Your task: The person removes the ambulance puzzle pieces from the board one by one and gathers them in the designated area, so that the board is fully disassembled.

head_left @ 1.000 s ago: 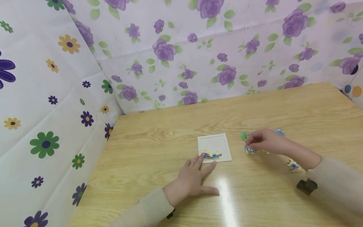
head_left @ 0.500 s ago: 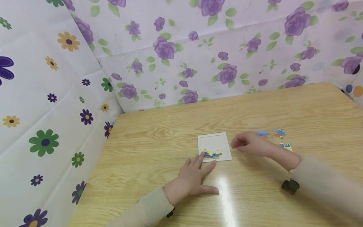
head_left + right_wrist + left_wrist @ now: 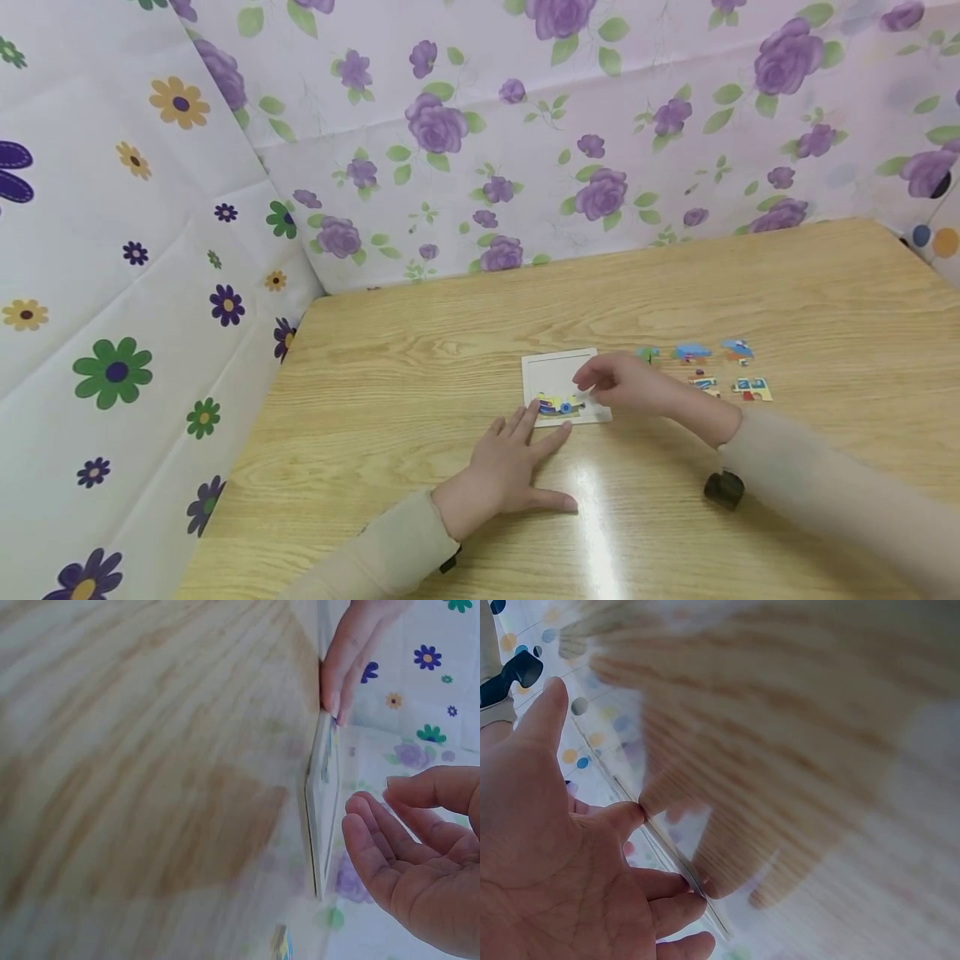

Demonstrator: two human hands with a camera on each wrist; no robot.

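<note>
On the wooden table lies a small white puzzle tray (image 3: 536, 367) with yellow and blue puzzle pieces (image 3: 558, 405) along its near edge. My left hand (image 3: 506, 467) is spread flat, fingers straight, with fingertips touching the tray's near edge. Seen in the left wrist view, the fingers of my left hand (image 3: 577, 847) reach that edge. Over the tray's right side is my right hand (image 3: 626, 383), fingers bent. The right wrist view shows my right hand (image 3: 427, 847) with thumb and index tips close together. I cannot tell whether a piece is between them.
Right of the tray lie several loose puzzle pieces: a green one (image 3: 647, 354), blue ones (image 3: 692, 352) and one with blue windows (image 3: 752, 388). My right forearm and sleeve (image 3: 795, 458) cover part of that area. Flowered cloths (image 3: 450, 192) stand behind and left of the table.
My right hand has moved left from the loose pieces to above the tray, uncovering some pieces. The left hand and the tray have stayed where they were.
</note>
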